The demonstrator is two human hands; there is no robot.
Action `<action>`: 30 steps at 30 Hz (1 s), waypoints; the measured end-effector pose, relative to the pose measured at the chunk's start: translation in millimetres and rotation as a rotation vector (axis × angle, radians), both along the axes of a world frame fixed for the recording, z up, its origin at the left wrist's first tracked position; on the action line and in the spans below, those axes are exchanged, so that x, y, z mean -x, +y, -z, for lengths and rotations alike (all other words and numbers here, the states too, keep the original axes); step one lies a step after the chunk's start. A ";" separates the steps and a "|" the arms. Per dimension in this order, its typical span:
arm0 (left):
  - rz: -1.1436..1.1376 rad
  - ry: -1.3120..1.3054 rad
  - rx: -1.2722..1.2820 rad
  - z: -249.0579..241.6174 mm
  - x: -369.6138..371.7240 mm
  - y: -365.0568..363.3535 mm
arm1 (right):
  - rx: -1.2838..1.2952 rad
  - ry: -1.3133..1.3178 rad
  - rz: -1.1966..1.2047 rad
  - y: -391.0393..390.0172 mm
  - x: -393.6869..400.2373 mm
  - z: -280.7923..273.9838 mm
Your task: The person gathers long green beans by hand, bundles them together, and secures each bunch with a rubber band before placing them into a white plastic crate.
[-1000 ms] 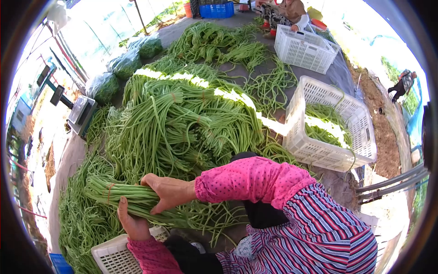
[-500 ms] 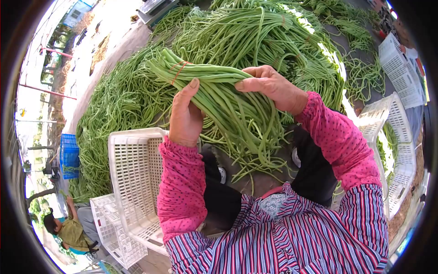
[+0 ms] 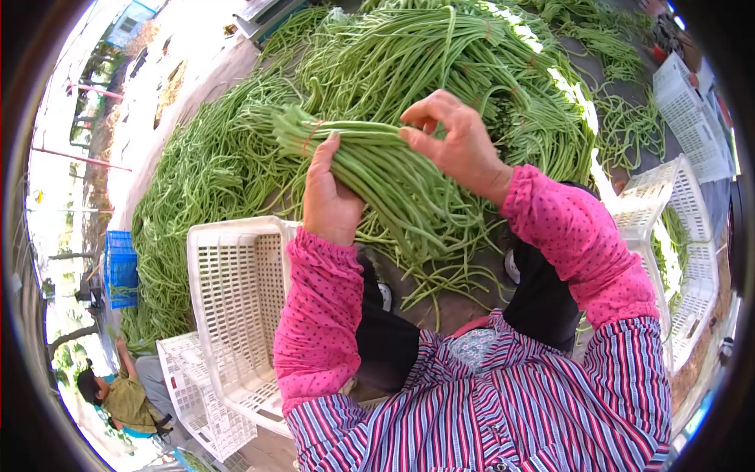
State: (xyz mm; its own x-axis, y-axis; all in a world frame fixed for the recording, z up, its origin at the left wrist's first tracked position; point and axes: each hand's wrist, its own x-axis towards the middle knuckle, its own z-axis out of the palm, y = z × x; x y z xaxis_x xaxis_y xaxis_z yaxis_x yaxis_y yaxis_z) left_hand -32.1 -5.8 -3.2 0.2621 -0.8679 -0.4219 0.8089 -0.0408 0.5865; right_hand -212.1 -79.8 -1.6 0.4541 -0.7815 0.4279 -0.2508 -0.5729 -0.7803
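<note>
My left hand (image 3: 334,193) is closed around a bunch of long green beans (image 3: 393,185), its thumb lying on top near one end. A thin red rubber band (image 3: 311,138) circles the bunch just beyond that thumb. The loose ends hang down to the right, over the ground between my feet. Just above the beans is my right hand (image 3: 456,141), with thumb and forefinger apart and nothing visible between them. Its other fingers are curled and partly hidden.
A large heap of long beans (image 3: 212,173) spreads ahead, with banded bunches (image 3: 472,47) on top. White plastic crates stand at my left (image 3: 236,236) and right (image 3: 696,299). A blue crate (image 3: 120,267) is farther left. Another person (image 3: 134,397) sits at the lower left.
My right hand has let go of the beans, its thumb and forefinger now apart. The bunch and my left hand have shifted slightly right and down.
</note>
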 end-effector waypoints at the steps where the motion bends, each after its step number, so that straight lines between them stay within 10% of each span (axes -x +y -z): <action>1: 0.016 0.003 0.031 1.4 -1.9 -0.1 | -0.062 -0.007 -0.093 4.0 -1.0 -3.3; 4: 0.010 0.023 -0.011 4.7 -7.8 -2.2 | 0.300 0.312 -0.250 14.4 -12.3 31.5; 25: 0.068 -0.151 -0.133 -4.8 7.0 9.0 | 0.414 0.567 0.009 30.0 -15.1 38.8; 30: 0.080 -0.337 -0.026 21.3 -4.3 11.8 | -0.060 0.237 -0.127 26.9 -9.4 21.5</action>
State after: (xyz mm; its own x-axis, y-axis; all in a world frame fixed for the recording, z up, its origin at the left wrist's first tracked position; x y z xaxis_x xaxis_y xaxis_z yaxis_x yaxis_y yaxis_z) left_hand -27.8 6.0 -24.6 0.3221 -0.8815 -0.3452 0.5636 -0.1145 0.8181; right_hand -202.7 -52.9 -23.0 0.6322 -0.7326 0.2521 -0.3598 -0.5658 -0.7419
